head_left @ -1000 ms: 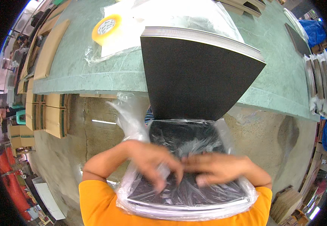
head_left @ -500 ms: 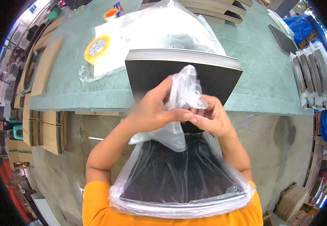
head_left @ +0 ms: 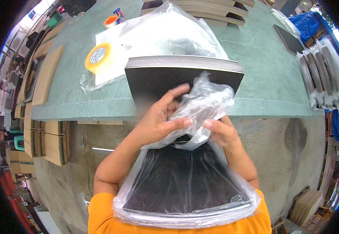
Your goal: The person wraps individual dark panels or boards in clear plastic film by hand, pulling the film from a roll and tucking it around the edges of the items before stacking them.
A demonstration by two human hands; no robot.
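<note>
A clear plastic bag covers a stack of black boards [head_left: 177, 177] tilted against my chest, its pale edges lowest. The bag's crumpled mouth [head_left: 210, 103] bunches up between my hands. My left hand [head_left: 154, 123] has its thumb and lower fingers on the bunched plastic, with the index finger raised and smeared by motion. Closed on the other side of the film is my right hand [head_left: 224, 132], thumb on top and fingers partly hidden. Just beyond, a second stack of black boards [head_left: 150, 84] stands at the table's near edge, partly behind the plastic.
On the green table [head_left: 255, 78], a roll of clear tape [head_left: 90, 64] lies on white plastic sheeting [head_left: 146, 43]. An orange tape roll [head_left: 110, 22] sits farther back. Board stacks [head_left: 212, 11] lie at the far edge. Wrapped bundles [head_left: 321, 74] stand right; cardboard [head_left: 48, 76] leans left.
The bunched plastic has spread wider and shifted right. My left index finger has lifted away, and my thumbs have moved apart. The whole view has shifted slightly.
</note>
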